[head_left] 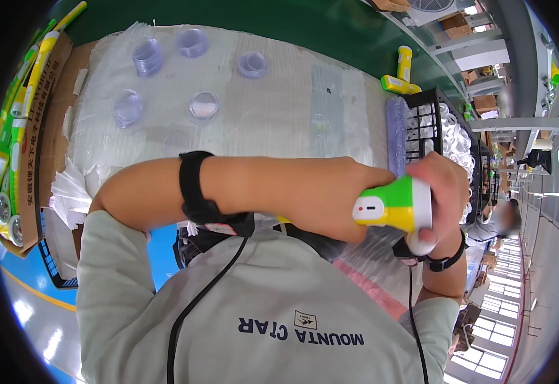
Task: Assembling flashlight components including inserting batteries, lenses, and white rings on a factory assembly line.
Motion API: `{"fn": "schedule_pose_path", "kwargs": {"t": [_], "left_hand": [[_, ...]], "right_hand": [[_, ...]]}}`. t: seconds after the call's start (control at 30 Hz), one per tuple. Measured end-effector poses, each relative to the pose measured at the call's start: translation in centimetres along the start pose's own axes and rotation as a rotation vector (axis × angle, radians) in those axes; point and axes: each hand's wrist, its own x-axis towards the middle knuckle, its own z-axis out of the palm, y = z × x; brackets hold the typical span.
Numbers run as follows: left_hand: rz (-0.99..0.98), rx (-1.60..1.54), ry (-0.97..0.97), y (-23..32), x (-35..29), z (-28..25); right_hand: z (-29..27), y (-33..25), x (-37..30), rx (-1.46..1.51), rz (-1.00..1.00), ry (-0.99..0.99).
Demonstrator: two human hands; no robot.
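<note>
A green and yellow flashlight with a white head lies across between my two hands, at the right of the view. My left hand is closed round its body end, next to a small white panel with a slot and a red dot. Around the white head wrap the fingers of my right hand, slightly blurred. A rounded white piece shows just below the head, against my right hand; its kind is unclear. Both wrists wear black straps with cabled units.
Clear round discs stand in several stacks on the plastic-covered table. A black crate of white rings is at right, beside a bubble-wrap roll. A carton with flashlights stands left. More flashlights lie beyond the crate.
</note>
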Motion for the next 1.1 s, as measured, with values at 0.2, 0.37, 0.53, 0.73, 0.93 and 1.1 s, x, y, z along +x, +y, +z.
{"fn": "schedule_pose_path", "kwargs": {"t": [0.2,0.37,0.53,0.73,0.93,1.1], "left_hand": [[0.003,1.091,0.546,-0.1,0.4,-0.5],[-0.016,1.186,0.448,2.3,-0.1,-0.7],[-0.223,0.760,0.201,2.6,1.1,-0.9],[-0.255,0.714,0.064,0.7,4.0,-0.7],[-0.774,0.714,0.467,-1.5,9.8,-6.4],[-0.679,1.290,0.519,-6.2,13.7,-16.7]], "right_hand": [[1.5,1.4,-0.8,0.001,0.305,0.226],[4.1,2.4,-4.7,0.509,0.294,0.580],[5.3,1.2,-5.4,0.838,0.024,0.881],[7.2,0.0,-7.5,0.782,0.349,1.155],[11.7,-0.7,-15.2,0.626,0.421,1.270],[10.8,-2.9,-20.4,0.741,0.555,0.875]]}}
